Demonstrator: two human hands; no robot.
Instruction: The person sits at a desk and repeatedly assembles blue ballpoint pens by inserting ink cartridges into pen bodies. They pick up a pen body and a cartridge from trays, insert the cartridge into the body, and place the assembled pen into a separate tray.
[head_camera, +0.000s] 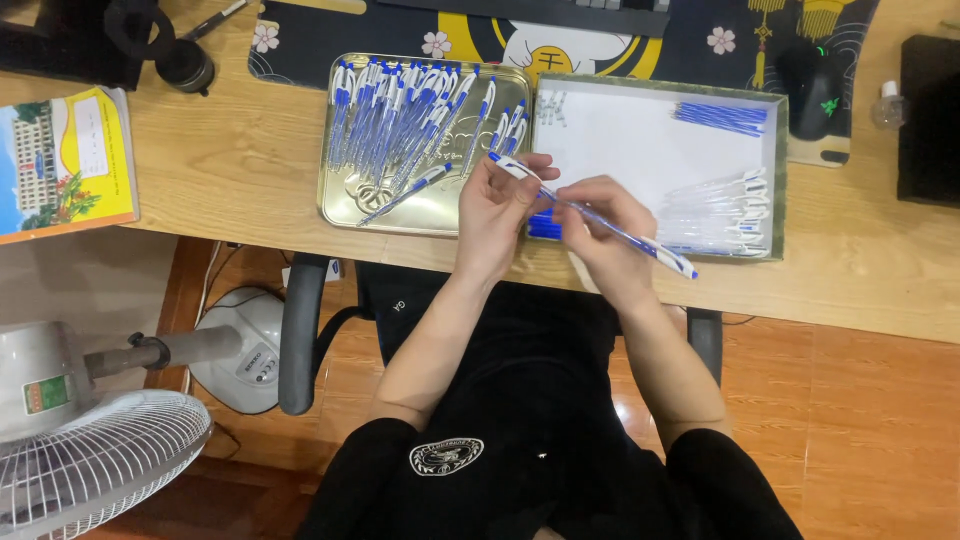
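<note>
Blue-and-white plastic is passing between both sets of fingers: the pen (590, 214) is lying slantwise across the two hands, its upper end pinched in the left hand (497, 208), its lower, clip end sticking out past the right hand (605, 232). The left fingers (522, 172) are closing together on the pen's tip, while the right fingers are curling round the barrel near its middle. Both hands are hovering just above the near edge of the wooden counter (240, 150). Behind the left hand, a gold metal tray (345, 205) is holding a heap of finished pens. Behind the right hand, a white-lined box (620, 130) is holding blue refills (722, 116) and clear barrels (722, 212).
</note>
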